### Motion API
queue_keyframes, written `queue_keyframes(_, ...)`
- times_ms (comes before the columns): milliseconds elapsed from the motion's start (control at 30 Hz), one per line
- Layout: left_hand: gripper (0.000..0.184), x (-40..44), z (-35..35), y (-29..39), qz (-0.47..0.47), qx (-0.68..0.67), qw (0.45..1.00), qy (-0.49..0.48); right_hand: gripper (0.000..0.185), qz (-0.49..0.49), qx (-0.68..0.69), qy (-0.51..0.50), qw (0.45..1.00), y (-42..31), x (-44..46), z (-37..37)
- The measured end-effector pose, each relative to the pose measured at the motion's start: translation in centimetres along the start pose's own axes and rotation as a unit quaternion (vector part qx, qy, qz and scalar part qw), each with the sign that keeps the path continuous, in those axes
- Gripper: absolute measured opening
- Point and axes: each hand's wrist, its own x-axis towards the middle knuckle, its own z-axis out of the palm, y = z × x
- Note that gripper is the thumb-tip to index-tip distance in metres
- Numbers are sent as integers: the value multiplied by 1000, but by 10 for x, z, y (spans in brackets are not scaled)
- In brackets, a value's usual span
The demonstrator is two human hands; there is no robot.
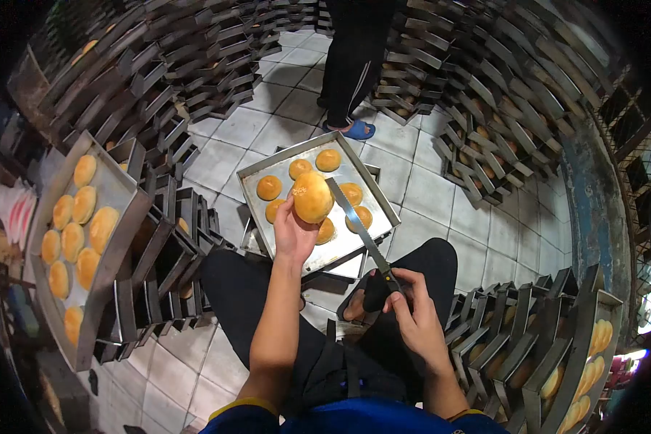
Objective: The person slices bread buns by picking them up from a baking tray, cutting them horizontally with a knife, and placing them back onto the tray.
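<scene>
Golden bun point(313, 197) held in the left hand point(295, 237), right hand point(417, 322) gripping the knife point(359, 227), blade slanting far-left to the bun's right edge.

Around me, tall stacks of dark grey metal trays point(405, 65) are standing on a floor of pale square tiles point(434, 184), light glaring at far right.

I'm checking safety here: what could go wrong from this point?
The long serrated steel knife in the right hand reaches close to the round golden bun, so a slip might nick the bare left hand. The blade also points towards the bystander in blue sandals, who could be hurt by stepping in.
</scene>
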Motion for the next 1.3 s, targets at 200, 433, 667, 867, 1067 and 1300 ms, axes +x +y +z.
queue_keyframes(200,49,2,-13,-4,51,8,998,34,36,-3,-17,-27,999,-19,3,7)
queue_keyframes(433,45,-1,-14,-2,106,6,994,32,35,-17,-30,-43,998,-32,-5,17)
queue_keyframes(667,45,-1,-11,-4,114,35,991,54,34,-19,-42,-45,998,-36,-9,12)
queue_keyframes(867,54,1,-20,-6,104,69,992,12,35,8,-49,-43,998,-39,-12,10)
queue_keyframes(1067,46,-8,1,-7,11,165,983,-79,35,23,-42,-45,998,-38,3,6)
queue_keyframes(1300,51,-5,-15,7,-20,191,978,-80,33,48,17,-68,996,-31,3,-5)
